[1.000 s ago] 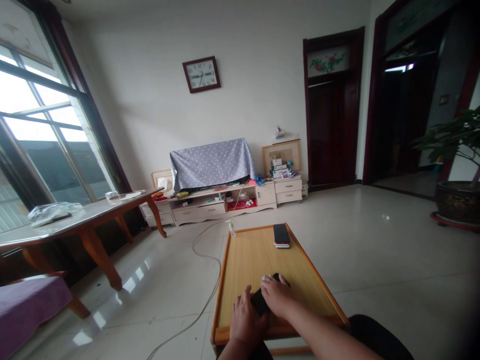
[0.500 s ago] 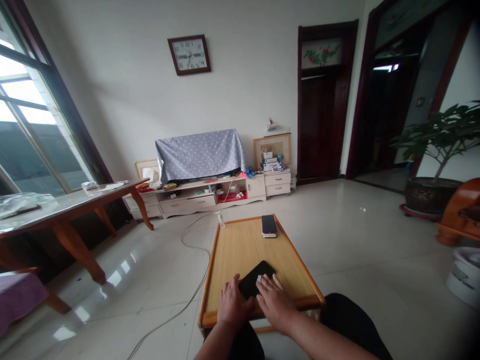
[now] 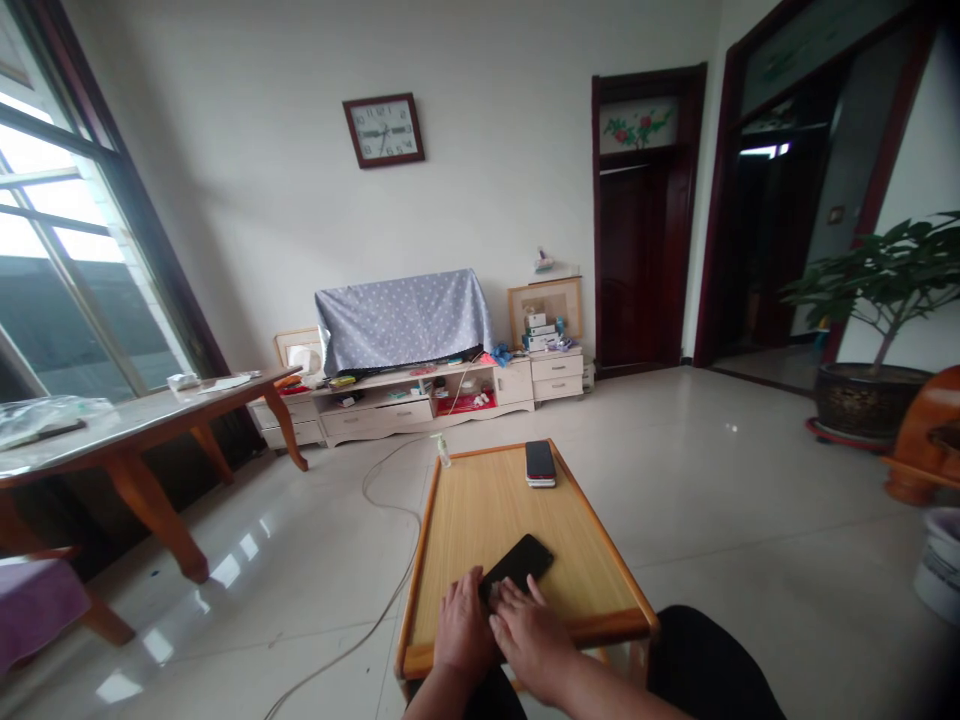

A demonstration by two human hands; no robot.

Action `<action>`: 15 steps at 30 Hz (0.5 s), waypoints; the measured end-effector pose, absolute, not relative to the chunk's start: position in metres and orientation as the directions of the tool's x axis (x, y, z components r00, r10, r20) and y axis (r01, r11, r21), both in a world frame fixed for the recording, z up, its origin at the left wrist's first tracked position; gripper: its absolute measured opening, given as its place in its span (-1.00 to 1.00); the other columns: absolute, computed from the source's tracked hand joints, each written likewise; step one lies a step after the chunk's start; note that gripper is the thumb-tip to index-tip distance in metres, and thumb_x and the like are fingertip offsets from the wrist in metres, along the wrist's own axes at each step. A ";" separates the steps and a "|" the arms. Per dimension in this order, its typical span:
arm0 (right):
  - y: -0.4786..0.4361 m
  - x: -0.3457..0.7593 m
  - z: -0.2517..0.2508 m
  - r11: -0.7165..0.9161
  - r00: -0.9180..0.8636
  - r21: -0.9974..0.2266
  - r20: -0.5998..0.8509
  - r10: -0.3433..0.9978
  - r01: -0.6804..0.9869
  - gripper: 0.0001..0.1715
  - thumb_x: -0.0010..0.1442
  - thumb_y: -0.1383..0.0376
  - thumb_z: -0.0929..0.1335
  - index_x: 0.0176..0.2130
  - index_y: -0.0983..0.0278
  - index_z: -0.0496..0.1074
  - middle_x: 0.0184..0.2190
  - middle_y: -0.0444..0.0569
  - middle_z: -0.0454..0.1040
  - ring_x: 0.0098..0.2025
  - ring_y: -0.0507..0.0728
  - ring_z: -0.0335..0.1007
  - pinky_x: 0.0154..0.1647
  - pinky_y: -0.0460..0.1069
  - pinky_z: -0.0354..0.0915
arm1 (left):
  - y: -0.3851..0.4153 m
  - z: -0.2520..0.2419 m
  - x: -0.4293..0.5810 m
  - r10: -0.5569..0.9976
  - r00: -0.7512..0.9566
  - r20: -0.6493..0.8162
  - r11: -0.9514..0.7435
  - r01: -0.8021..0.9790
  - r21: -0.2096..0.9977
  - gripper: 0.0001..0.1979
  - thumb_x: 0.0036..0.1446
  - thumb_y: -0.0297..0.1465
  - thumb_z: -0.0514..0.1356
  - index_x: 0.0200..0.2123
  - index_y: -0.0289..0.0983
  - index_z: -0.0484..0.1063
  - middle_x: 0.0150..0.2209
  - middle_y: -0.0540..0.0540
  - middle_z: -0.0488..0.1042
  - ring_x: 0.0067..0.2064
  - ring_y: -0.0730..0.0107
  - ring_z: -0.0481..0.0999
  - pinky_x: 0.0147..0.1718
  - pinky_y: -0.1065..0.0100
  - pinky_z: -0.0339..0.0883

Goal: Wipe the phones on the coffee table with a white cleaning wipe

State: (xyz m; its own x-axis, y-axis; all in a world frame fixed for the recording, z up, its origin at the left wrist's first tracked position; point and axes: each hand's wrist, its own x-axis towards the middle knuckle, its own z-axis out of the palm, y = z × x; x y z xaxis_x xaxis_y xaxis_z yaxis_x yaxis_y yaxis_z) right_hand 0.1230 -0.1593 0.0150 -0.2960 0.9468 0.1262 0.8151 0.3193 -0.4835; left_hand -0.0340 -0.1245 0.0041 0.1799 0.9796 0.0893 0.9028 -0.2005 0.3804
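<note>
A black phone point(image 3: 519, 562) lies slanted on the small wooden table point(image 3: 465, 510) in front of me. My left hand point(image 3: 459, 632) rests at its near left end with fingers curled against it. My right hand point(image 3: 529, 635) lies over the phone's near end, fingers flat and slightly spread on it. A second phone point(image 3: 540, 462) with a red edge sits at the table's far right corner.
A small bottle point(image 3: 443, 451) stands on the floor by the table's far left corner, and a cable point(image 3: 375, 610) trails across the tiles. A long wooden table point(image 3: 127, 440) is at left, a TV cabinet point(image 3: 420, 395) at the wall, a potted plant point(image 3: 874, 370) at right.
The view has swung right and settled. Both hands have drawn back toward the phone's near end, so more of the phone shows beyond my fingers.
</note>
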 end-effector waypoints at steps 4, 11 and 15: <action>-0.143 0.149 0.020 0.203 -0.169 -0.463 0.114 0.979 0.863 -0.32 0.43 0.07 -0.03 0.27 0.17 0.33 0.34 0.04 0.28 0.42 0.22 0.04 0.47 0.34 -0.36 | -0.126 0.008 -0.035 0.983 0.165 0.077 -0.182 0.896 0.404 -0.28 0.03 -0.18 0.21 0.27 -0.21 0.19 0.22 -0.15 0.40 0.26 0.17 0.30 0.22 0.26 0.09; -0.150 0.138 0.022 0.200 -0.173 -0.440 0.102 0.980 0.876 -0.29 0.42 0.02 -0.03 0.29 0.23 0.31 0.35 0.10 0.25 0.43 0.24 0.02 0.47 0.30 -0.34 | -0.125 0.004 -0.036 0.983 0.158 0.090 -0.181 0.899 0.400 -0.32 0.03 -0.23 0.19 0.25 -0.20 0.22 0.22 -0.13 0.40 0.26 0.19 0.30 0.24 0.26 0.08; -0.161 0.128 0.022 0.284 -0.267 -0.451 0.101 0.958 0.846 -0.34 0.43 0.04 -0.02 0.30 0.10 0.29 0.33 -0.06 0.29 0.42 0.13 0.06 0.49 0.23 -0.37 | -0.124 0.000 -0.038 0.982 0.162 0.100 -0.189 0.890 0.414 -0.36 0.06 -0.26 0.16 0.25 -0.18 0.22 0.22 -0.11 0.41 0.25 0.23 0.31 0.23 0.29 0.08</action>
State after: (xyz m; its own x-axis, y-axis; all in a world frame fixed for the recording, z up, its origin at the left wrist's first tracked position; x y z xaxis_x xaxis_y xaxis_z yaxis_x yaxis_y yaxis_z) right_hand 0.1280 -0.1608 0.0216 -0.2673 0.9583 0.1014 0.8462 0.2838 -0.4510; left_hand -0.0378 -0.1235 0.0001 0.1623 0.9817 0.0997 0.8904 -0.1892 0.4139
